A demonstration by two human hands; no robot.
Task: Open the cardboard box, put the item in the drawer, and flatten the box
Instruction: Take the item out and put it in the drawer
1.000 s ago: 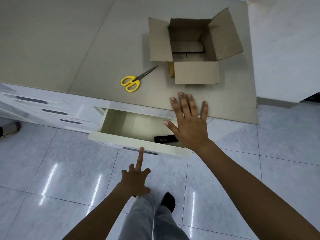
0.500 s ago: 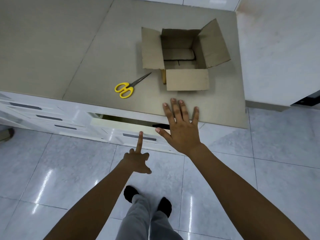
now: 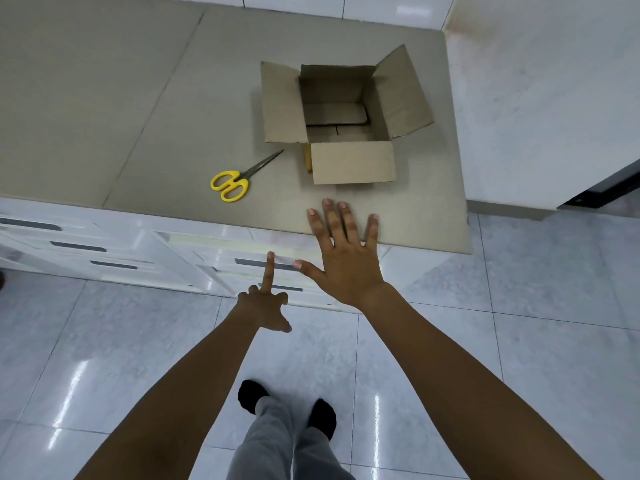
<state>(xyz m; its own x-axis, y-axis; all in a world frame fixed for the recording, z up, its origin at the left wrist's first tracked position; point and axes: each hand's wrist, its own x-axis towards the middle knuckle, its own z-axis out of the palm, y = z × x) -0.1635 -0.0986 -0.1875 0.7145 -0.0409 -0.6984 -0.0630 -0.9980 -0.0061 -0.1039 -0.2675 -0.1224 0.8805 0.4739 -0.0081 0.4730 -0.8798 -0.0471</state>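
The cardboard box (image 3: 353, 162) stands open on the grey countertop (image 3: 138, 98), all flaps spread, with only cardboard visible inside. Below the counter's front edge the white drawer (image 3: 242, 252) is pushed in, flush or almost flush with its neighbours. My left hand (image 3: 265, 304) presses its straight index finger on the drawer front by the grey handle slot, the other fingers curled. My right hand (image 3: 343, 258) is flat with fingers spread over the counter's front edge, just short of the box, and holds nothing. The item is hidden from view.
Yellow-handled scissors (image 3: 232, 183) lie on the counter left of the box. More white drawers (image 3: 76, 247) run to the left. A white wall (image 3: 540, 98) bounds the counter on the right. My feet stand on the glossy tiled floor (image 3: 104, 341).
The drawer has gone from wide open, with a dark item inside, to pushed in by my left index finger. My right hand has stayed spread over the counter edge.
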